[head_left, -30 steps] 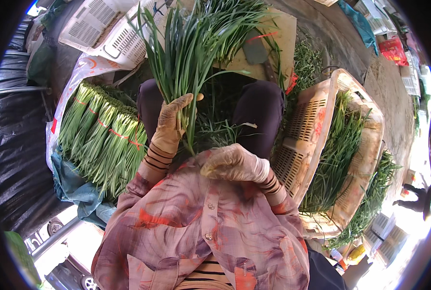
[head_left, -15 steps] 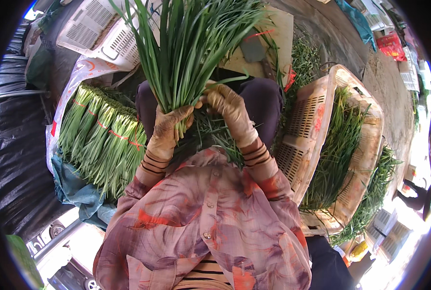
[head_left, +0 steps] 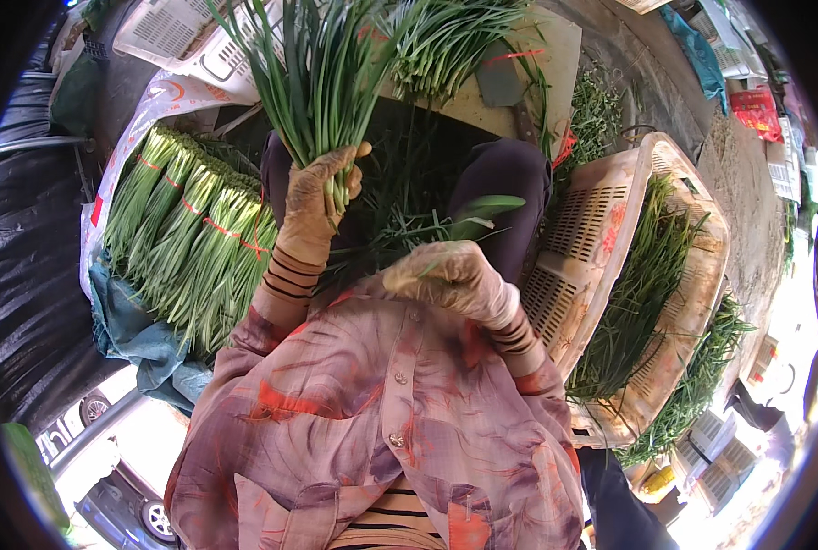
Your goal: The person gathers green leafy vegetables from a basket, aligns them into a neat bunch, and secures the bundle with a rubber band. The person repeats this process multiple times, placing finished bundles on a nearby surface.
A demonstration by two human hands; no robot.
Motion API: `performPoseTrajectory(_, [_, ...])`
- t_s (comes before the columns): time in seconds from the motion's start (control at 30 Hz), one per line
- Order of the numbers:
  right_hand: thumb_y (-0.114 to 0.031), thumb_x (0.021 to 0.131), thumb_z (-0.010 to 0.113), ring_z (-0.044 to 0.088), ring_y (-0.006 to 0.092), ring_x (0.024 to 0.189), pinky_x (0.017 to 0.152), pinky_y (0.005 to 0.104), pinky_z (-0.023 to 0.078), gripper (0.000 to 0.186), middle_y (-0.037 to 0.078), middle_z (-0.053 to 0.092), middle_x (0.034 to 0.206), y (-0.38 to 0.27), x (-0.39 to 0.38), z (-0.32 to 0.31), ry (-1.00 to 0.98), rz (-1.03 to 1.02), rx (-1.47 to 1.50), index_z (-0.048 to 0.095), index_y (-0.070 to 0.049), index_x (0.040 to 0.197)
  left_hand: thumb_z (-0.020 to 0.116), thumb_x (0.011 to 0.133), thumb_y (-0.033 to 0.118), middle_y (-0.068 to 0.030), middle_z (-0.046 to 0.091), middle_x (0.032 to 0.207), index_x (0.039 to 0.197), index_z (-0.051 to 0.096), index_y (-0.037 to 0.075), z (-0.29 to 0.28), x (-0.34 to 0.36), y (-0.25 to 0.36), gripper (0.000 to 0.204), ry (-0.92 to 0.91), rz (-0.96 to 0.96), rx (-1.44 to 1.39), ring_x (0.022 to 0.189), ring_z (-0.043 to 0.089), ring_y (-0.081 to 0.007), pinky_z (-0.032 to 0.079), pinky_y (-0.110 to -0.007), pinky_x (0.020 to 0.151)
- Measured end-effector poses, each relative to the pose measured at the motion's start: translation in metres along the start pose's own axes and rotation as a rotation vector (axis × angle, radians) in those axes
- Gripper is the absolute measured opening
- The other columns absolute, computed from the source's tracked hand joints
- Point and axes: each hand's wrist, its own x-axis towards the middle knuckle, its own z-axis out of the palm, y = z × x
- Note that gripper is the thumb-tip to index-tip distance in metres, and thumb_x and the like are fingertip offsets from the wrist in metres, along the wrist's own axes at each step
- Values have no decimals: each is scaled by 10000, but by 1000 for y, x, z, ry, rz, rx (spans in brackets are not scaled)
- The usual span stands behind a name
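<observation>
My left hand (head_left: 322, 188), in a stained tan glove, is closed around the lower stalks of an upright bunch of garlic chives (head_left: 322, 92). The leaves fan out above the fist and the pale stalk ends poke out below it. My right hand (head_left: 450, 280), gloved too, is in front of my shirt, apart from the bunch. Its fingers look drawn together and are slightly blurred; what they hold, if anything, is unclear. A loose broad green leaf (head_left: 487, 213) shows just beyond it, over my lap, where loose trimmings (head_left: 400, 234) lie.
Tied bundles of chives (head_left: 193, 229) stand packed at my left. A board (head_left: 556, 55) ahead bears more chives (head_left: 441, 55) and a dark flat block (head_left: 501, 84). At my right, a dirty plastic crate (head_left: 579, 229) holds loose greens (head_left: 638, 284). White crates (head_left: 221, 55) stand far left.
My right hand has left the bunch and come back toward my body. The left hand still grips the chives, now slightly further left. More of the chives on the board show.
</observation>
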Motion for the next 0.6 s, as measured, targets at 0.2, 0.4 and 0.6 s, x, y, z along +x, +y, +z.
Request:
performPoseTrajectory(0.2, [-424,781,672,632,338,881,747,406,507,474,167,653,936,49,19,-20,-63,539,-1107,629,-68,1091,661,805,66,-178,667,926,1043,590,5,-3,-12,19,256,-8,80,70,549,537,-134,393,-249,471])
performPoseTrajectory(0.4, [-315,841,589,290,379,1343,952,653,358,590,150,274,1480,188,62,17,-434,705,-1459,400,-174,1382,663,812,83,-173,665,924,1059,585,18,3,-21,24,267,-55,56,111,533,527,-133,379,-232,459])
performPoseTrajectory(0.6, [-153,894,486,515,312,1202,900,468,481,423,156,565,1265,279,64,-129,-143,1145,-1485,495,-126,1316,693,786,93,-174,668,908,1043,590,16,10,-27,22,287,-107,29,134,535,560,-149,415,-245,456])
